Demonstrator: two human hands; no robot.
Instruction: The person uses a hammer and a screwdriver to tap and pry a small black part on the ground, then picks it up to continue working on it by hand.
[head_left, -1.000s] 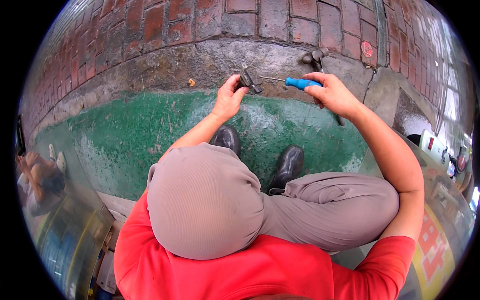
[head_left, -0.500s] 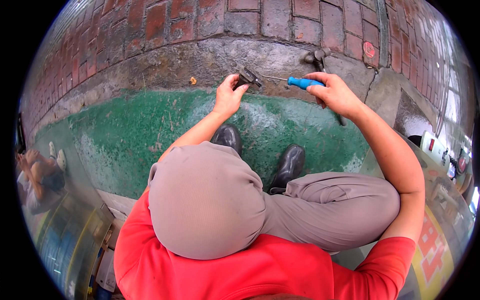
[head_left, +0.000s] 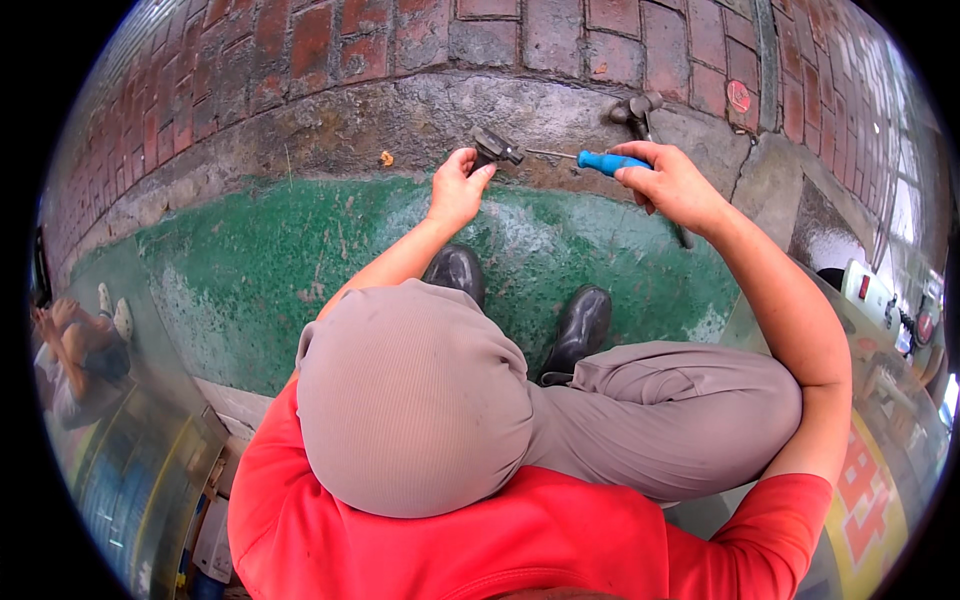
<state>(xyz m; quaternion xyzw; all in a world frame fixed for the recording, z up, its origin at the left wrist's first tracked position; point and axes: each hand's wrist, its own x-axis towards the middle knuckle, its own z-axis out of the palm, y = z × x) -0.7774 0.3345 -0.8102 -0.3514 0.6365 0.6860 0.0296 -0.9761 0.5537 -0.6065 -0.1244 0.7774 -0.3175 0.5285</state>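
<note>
Pinched between the fingers and thumb of my left hand [head_left: 460, 190] is a small dark metal part [head_left: 490, 145], blocky with a short stub on its right side; I cannot make out its kind. My right hand [head_left: 678, 188] grips a screwdriver [head_left: 605, 163] by its blue handle. The thin shaft points left, its tip at or very close to the stub; whether they touch is unclear. Beyond my right hand a hammer [head_left: 636, 112] lies on the concrete, its handle running partly hidden beneath the hand.
Wet concrete [head_left: 330, 130] borders a green painted strip [head_left: 300, 260], with red brick paving [head_left: 420, 40] beyond. My dark boots [head_left: 580, 325] stand on the green. Glass panels flank me, the left one [head_left: 150, 350] with a person reflected. A white power strip [head_left: 868, 290] is at right.
The dark part has turned slightly in my left hand, its stub now higher and facing the screwdriver. My right hand and the screwdriver have barely shifted.
</note>
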